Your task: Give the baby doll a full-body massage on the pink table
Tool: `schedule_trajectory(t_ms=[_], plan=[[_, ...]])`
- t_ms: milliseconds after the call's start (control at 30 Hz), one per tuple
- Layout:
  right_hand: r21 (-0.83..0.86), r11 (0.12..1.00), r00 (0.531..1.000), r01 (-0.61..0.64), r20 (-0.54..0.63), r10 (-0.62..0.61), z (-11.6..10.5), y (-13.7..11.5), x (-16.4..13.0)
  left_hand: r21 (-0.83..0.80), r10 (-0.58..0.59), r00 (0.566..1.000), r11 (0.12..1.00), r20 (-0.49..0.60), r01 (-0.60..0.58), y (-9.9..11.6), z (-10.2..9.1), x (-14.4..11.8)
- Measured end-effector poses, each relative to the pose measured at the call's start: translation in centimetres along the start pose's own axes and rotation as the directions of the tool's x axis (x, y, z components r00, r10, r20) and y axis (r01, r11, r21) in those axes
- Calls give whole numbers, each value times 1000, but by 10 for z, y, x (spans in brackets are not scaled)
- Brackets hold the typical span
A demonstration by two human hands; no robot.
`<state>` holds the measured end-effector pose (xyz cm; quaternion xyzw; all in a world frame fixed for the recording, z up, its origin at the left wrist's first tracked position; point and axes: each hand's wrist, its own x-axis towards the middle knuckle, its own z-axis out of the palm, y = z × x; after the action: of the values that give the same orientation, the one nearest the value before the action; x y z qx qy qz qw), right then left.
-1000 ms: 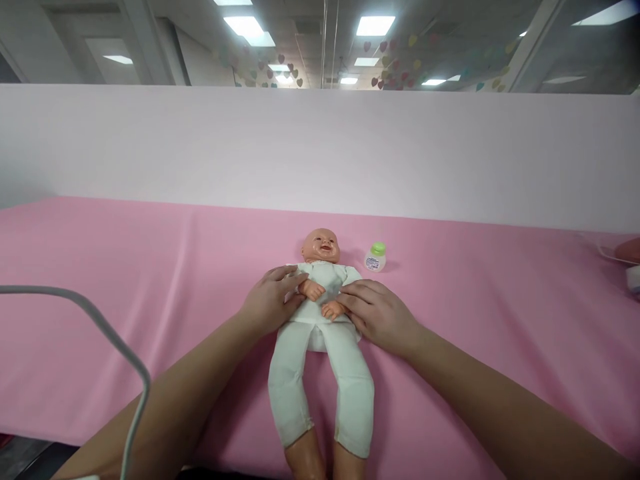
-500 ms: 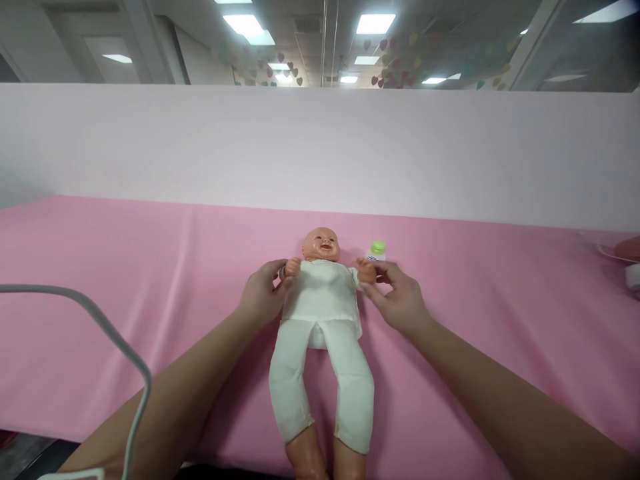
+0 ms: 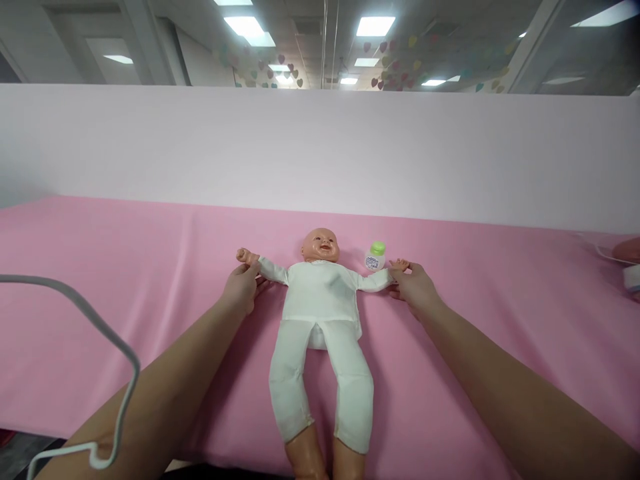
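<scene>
The left hand (image 3: 243, 290) pinches the wrist of the doll (image 3: 323, 293) between thumb and fingers, and the right hand (image 3: 417, 287) grips the doll's other wrist the same way. The doll lies on its back between the two hands, its white-sleeved arms stretched out to either side, on a pink cover (image 3: 475, 380). Just beyond the right hand and a little to its left, beside the doll's head, is a small translucent bottle (image 3: 375, 260) with its green cap (image 3: 378, 248) on; whether anything is inside cannot be told. Well to the right of the right hand, cut off by the view's edge, a clear container (image 3: 603, 255) appears to hold a reddish-brown thing (image 3: 629, 250). A white object (image 3: 633, 277) sits just nearer, only partly visible.
</scene>
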<state>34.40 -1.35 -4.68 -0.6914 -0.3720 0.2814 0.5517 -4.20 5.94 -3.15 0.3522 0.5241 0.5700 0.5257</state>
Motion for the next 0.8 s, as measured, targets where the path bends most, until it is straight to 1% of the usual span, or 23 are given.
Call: schedule_trajectory(t_ms=[67, 100, 133, 200, 233, 267, 333, 367, 400, 433, 467, 500, 567, 600, 633, 667, 700, 767, 800], plan=[[-54, 997, 998, 52, -44, -54, 1, -6, -9, 125, 151, 986, 979, 73, -159, -1, 0, -6], [-98, 987, 989, 126, -69, -133, 2, -9, -14, 196, 234, 963, 946, 131, -257, -1, 0, -11], [-145, 967, 971, 209, -82, -222, 3, -13, -19, 262, 306, 931, 899, 201, -352, 0, 1, -16], [-203, 906, 917, 373, -72, -393, 7, -17, -30, 366, 401, 847, 774, 350, -517, 1, 3, -28], [-210, 868, 881, 450, -55, -471, 10, -19, -34, 405, 432, 795, 695, 425, -594, 2, 4, -34], [-216, 826, 842, 520, -32, -539, 13, -19, -38, 430, 456, 734, 605, 503, -671, 2, 6, -39], [-264, 718, 749, 644, 27, -662, 21, -18, -44, 432, 487, 583, 394, 650, -811, 3, 9, -46], [-307, 647, 694, 698, 67, -717, 25, -18, -46, 417, 493, 506, 286, 707, -862, 3, 10, -48], [-351, 568, 637, 745, 119, -762, 30, -17, -49, 399, 490, 440, 192, 752, -896, 3, 11, -49], [-384, 486, 580, 785, 180, -795, 34, -17, -51, 381, 480, 388, 117, 786, -917, 4, 11, -50], [-401, 403, 519, 823, 243, -819, 38, -17, -54, 368, 467, 352, 59, 811, -928, 4, 12, -50], [-400, 324, 457, 857, 301, -837, 41, -17, -56, 363, 453, 329, 13, 828, -932, 5, 12, -51], [-370, 193, 339, 909, 384, -859, 47, -18, -60, 365, 425, 308, -57, 851, -929, 6, 12, -52], [-358, 140, 289, 923, 405, -868, 49, -18, -62, 367, 414, 302, -85, 859, -926, 7, 13, -53], [-352, 99, 251, 931, 417, -874, 51, -18, -64, 370, 406, 298, -109, 864, -923, 7, 13, -53], [-349, 71, 225, 934, 424, -877, 52, -18, -65, 371, 397, 294, -130, 869, -920, 8, 13, -54], [-348, 57, 212, 936, 429, -878, 53, -18, -66, 371, 388, 292, -145, 874, -917, 8, 14, -55], [-343, 57, 211, 937, 431, -877, 53, -19, -67, 374, 377, 296, -151, 877, -915, 8, 14, -55], [-339, 72, 222, 938, 429, -876, 53, -19, -67, 378, 375, 305, -139, 875, -915, 8, 15, -56]])
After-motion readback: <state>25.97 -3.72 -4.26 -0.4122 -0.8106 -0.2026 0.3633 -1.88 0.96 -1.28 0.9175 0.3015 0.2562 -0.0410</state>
